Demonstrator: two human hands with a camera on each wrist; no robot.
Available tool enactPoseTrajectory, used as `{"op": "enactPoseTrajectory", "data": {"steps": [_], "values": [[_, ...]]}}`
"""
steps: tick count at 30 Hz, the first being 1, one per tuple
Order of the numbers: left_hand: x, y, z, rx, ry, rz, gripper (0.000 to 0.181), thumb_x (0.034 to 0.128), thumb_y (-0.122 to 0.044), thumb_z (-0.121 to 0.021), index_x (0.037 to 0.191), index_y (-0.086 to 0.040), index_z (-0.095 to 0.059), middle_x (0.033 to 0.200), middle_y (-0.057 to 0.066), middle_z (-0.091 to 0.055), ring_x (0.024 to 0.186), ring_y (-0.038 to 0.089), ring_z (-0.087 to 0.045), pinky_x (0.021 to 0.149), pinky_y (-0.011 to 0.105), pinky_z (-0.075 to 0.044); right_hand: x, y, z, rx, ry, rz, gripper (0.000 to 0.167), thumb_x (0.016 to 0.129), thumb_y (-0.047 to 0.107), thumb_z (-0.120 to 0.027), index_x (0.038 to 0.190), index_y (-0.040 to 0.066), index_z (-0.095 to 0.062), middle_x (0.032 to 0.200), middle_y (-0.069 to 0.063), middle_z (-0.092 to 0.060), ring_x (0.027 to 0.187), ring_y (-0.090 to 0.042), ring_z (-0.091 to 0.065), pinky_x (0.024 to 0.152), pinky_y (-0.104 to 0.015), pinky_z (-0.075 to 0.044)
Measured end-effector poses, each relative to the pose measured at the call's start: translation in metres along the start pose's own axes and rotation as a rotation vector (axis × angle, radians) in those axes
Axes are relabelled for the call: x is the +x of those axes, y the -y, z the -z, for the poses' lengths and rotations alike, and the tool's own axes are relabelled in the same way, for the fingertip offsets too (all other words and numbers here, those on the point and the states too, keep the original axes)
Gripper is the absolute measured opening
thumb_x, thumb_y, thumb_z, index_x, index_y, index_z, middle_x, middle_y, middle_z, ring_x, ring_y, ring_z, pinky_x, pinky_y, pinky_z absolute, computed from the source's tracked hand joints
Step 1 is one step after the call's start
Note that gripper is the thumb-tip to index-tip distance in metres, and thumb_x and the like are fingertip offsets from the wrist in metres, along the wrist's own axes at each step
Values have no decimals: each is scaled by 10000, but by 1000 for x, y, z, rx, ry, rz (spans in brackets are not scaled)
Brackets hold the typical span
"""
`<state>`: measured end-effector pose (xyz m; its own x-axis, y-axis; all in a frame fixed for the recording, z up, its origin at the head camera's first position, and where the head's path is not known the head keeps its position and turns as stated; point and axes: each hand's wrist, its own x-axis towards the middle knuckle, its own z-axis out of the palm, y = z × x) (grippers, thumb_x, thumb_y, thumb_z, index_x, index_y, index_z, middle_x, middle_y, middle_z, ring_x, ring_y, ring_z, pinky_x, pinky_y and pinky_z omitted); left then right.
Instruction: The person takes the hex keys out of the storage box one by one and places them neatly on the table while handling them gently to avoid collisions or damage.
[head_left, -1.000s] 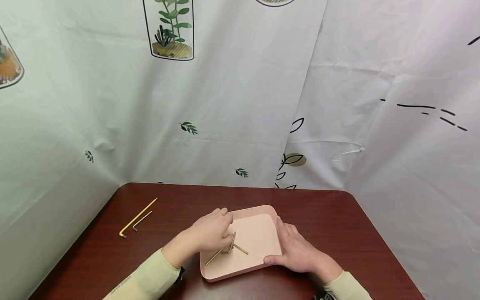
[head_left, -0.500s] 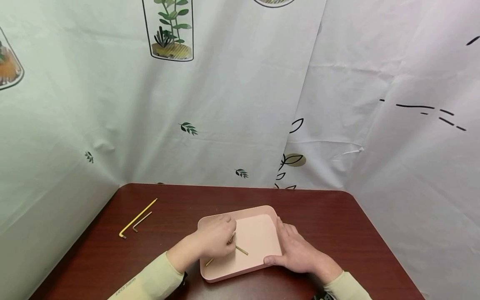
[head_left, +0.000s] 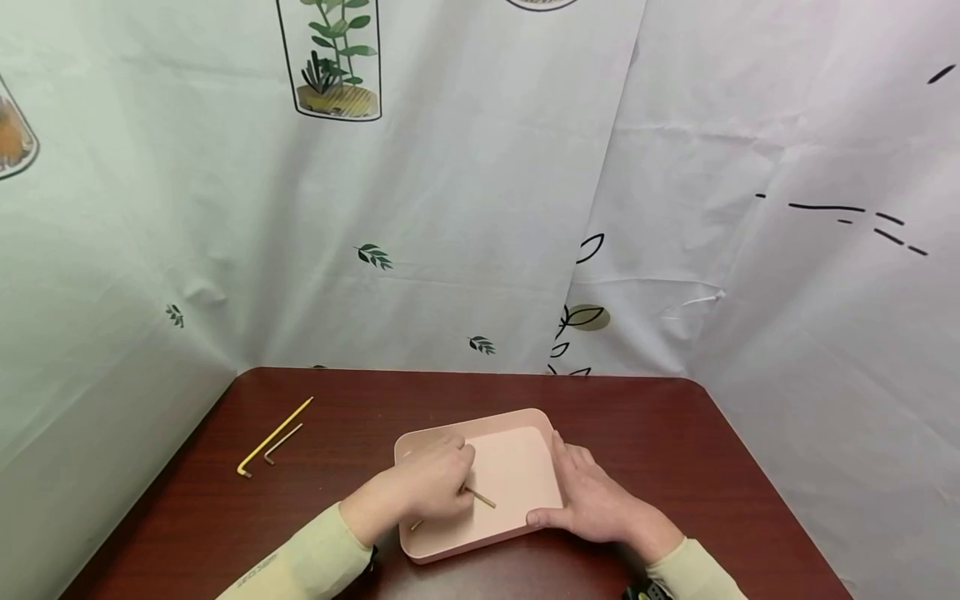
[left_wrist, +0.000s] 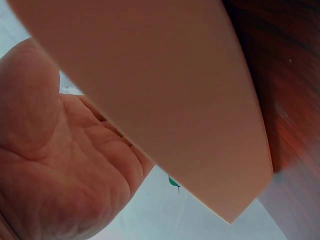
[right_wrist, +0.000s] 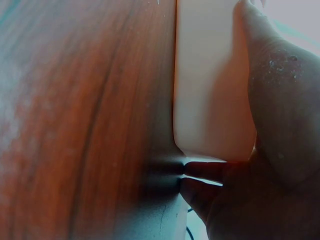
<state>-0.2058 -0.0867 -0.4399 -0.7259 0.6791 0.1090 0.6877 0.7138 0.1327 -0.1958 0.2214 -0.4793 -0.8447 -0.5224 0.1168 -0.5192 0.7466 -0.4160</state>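
A shallow pink tray (head_left: 517, 467) sits on the table, turned at a slight angle. My left hand (head_left: 431, 479) reaches into its left half from above, fingers bent downward. Under and beside that hand lie brass-coloured hex keys; one straight arm (head_left: 481, 497) sticks out to the right, and a short end (head_left: 417, 525) shows below the wrist. The left fingertips are hidden, so a hold on a key cannot be made out. In the left wrist view, the tray wall (left_wrist: 165, 100) covers the fingers. My right hand (head_left: 596, 497) grips the tray's near right corner, thumb along the front wall.
Two more hex keys lie on the dark red table (head_left: 637, 433) at the left: a long yellow one (head_left: 274, 437) and a shorter, duller one (head_left: 283, 442). Pale printed cloth (head_left: 465, 208) hangs close behind the table and along both sides.
My left hand has moved right and down over the hex keys, which it now mostly hides. The right hand and the tray have stayed where they were.
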Motion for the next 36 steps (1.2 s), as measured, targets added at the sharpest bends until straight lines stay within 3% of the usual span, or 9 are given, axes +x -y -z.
{"op": "enactPoseTrajectory", "data": {"steps": [18,36], "values": [[-3,-4,-5,6,41,37,214,804,-177,-755,847,-170,-545,852,-17,-472,791,173,-462,761,373,-492,1,0,0,1,-3,2,1371,892,723,-816,1669,-195,-157,1704,-356,-349,1527,-537,-402,1191,-655,-413],[0,-7,-11,69,26,44,212,852,-168,-781,867,-149,-570,863,15,-494,789,199,-509,726,378,-519,0,-1,-1,-14,-18,21,1368,891,725,-816,1663,-202,-169,1697,-344,-373,1505,-529,-430,1180,-649,-426]]}}
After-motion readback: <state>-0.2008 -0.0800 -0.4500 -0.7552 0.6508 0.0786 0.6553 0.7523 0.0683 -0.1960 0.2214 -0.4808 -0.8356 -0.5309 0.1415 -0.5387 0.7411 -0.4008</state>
